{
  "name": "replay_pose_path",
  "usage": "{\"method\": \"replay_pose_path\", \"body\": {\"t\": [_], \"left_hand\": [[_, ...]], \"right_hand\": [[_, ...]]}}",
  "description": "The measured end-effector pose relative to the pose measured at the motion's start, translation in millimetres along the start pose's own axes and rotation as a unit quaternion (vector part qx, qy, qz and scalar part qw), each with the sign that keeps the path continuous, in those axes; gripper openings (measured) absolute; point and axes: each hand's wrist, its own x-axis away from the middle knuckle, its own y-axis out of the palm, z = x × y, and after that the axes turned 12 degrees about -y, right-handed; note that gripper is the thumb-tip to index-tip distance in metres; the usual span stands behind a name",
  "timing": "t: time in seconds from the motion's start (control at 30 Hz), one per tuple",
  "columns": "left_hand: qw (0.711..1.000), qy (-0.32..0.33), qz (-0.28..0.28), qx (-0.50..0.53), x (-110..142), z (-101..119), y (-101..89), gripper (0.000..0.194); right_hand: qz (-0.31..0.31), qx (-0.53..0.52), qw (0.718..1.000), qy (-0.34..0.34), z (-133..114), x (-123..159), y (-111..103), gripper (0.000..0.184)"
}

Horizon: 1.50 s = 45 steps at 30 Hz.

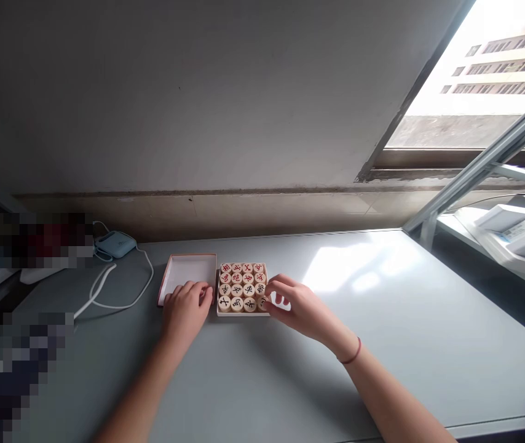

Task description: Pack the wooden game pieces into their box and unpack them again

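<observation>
In the lower middle of the frame, a small box [244, 314] is resting on the grey desk [225, 381], carrying round wooden discs [236, 304] in four rows of four. Just left of it, a shallow lid [191, 271] is lying with its pale inside facing up. The left hand [184, 312] is bending over the lid's near right corner, its fingers loosely curled; whether it is gripping anything cannot be told. The right hand [306, 312] is reaching in from the lower right, thumb and forefinger slightly parted at the corner disc [261, 303] at the box's lower right, the other fingers curling under; whether it is pinching that disc or only touching it is not clear.

The step in hand seems to be fingering that last disc of the bottom row; the next move is probably calling for a light fingertip touch that leaves the neighbouring discs undisturbed.

The discs are showing Chinese characters, red in the upper two rows and black in the lower two, too small to read surely. At the left, a blue device [117, 244] is showing no legible brand, and white boxes [505, 216] at the right edge are bearing print too small to read.
</observation>
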Motion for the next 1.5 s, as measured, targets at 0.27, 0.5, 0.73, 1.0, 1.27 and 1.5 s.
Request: {"method": "replay_pose_path", "body": {"t": [0.27, 0.5, 0.73, 1.0, 1.27, 1.5], "left_hand": [[0.993, 0.036, -0.104, 0.051, 3, 1, -16.2, 0.033], [0.974, 0.079, -0.189, 0.098, 1, -20, -26.9, 0.039], [0.982, 0.124, -0.068, 0.123, -8, -20, -29.3, 0.019], [0.856, 0.105, -0.028, 0.505, 25, 19, -34.3, 0.024], [0.760, 0.039, -0.133, 0.635, 43, 45, -16.0, 0.076], [0.866, -0.052, -0.147, 0.476, 30, 33, -12.4, 0.056]], "right_hand": [[0.028, -0.012, 0.999, 0.016, 5, 0, 0, 0.013], [0.017, -0.026, 0.999, 0.021, 3, -2, -1, 0.017], [0.020, -0.014, 0.999, 0.023, 6, -1, 2, 0.016], [0.057, -0.152, 0.986, 0.024, -14, -3, 12, 0.049], [0.154, -0.416, 0.885, 0.139, -17, -10, 14, 0.055], [0.189, -0.399, 0.870, 0.218, -9, -12, 17, 0.051]]}}
